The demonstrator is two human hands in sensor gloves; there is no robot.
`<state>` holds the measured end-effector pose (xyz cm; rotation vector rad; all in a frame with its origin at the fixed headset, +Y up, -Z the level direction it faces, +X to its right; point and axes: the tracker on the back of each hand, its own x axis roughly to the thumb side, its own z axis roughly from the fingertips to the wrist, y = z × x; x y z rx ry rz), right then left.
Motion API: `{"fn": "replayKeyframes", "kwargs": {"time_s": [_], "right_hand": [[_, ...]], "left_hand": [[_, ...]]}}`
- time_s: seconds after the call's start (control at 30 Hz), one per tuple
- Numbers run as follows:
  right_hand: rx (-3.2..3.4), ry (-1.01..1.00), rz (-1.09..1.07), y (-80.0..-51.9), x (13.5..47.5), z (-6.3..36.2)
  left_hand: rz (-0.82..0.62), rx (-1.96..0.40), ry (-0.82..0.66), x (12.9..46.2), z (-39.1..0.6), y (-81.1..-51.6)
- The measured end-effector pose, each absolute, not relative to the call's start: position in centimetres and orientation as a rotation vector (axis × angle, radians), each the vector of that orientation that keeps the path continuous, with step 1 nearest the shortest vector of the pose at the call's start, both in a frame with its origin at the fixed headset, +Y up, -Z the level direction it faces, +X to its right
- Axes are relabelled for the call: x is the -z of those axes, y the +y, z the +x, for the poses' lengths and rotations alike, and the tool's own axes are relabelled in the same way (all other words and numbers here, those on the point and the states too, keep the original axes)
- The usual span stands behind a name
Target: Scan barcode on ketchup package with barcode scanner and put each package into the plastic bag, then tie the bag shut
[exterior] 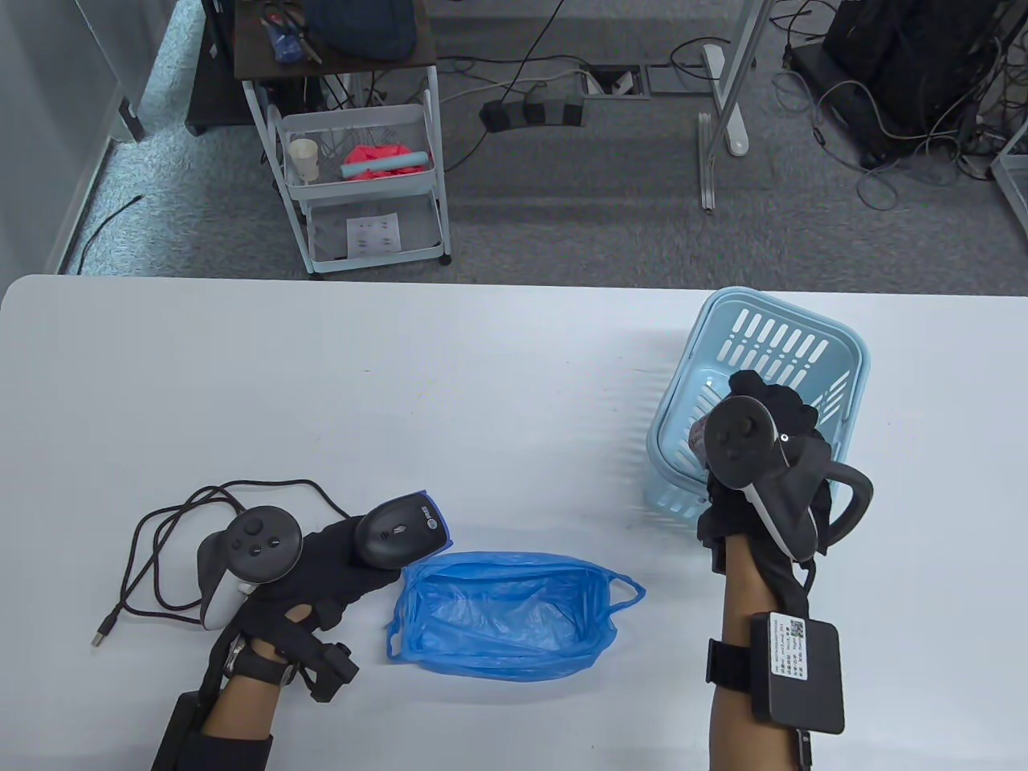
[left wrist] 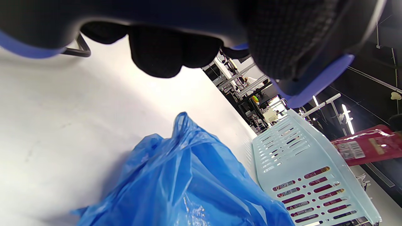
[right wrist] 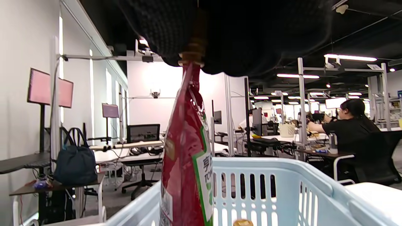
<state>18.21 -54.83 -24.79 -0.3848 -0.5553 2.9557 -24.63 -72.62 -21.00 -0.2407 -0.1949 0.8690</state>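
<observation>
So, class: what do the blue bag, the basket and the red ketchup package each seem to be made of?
Blue bag: thin plastic film, crinkled and slightly see-through, glossy.
Basket: rigid pale blue moulded plastic, judging by its even slots and smooth matt walls.
Ketchup package: probably flexible laminated film, hanging limp from the right hand, shiny with printed labels.

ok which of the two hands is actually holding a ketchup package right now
The right hand, raised over the light blue basket, pinches the top edge of a red ketchup package that hangs below it. The left hand grips the barcode scanner instead.
</observation>
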Motion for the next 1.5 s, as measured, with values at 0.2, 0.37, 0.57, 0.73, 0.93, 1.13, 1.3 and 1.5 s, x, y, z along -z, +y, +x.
{"fn": "replayKeyframes", "kwargs": {"time_s": [0.2,0.37,0.57,0.73,0.93,1.13,1.3,1.5], "right_hand": [[-2.957,-0.620,-0.294,-52.7,22.5,17.3],[-2.943,-0.621,-0.197,-52.0,20.9,16.1],[-2.926,-0.540,-0.020,-52.9,19.4,13.5],[-2.911,-0.431,0.133,-55.2,18.4,10.9],[-2.903,-0.342,0.283,-58.1,17.5,8.4],[-2.864,-0.241,0.347,-60.4,17.2,6.9],[-2.849,-0.204,0.369,-61.4,17.1,6.1],[-2.864,-0.197,0.385,-61.8,17.1,5.3]], "left_hand": [[-0.243,-0.870,-0.204,21.0,-24.6,-72.6],[-0.243,-0.876,-0.213,21.0,-24.6,-72.6],[-0.242,-0.870,-0.246,20.9,-24.1,-72.2],[-0.240,-0.866,-0.298,20.6,-23.4,-71.7],[-0.294,-0.897,-0.451,20.2,-21.9,-71.1],[-0.291,-0.831,-0.495,19.7,-20.6,-70.8],[-0.313,-0.795,-0.483,19.7,-20.3,-71.6],[-0.332,-0.750,-0.489,19.7,-19.6,-72.4]]}}
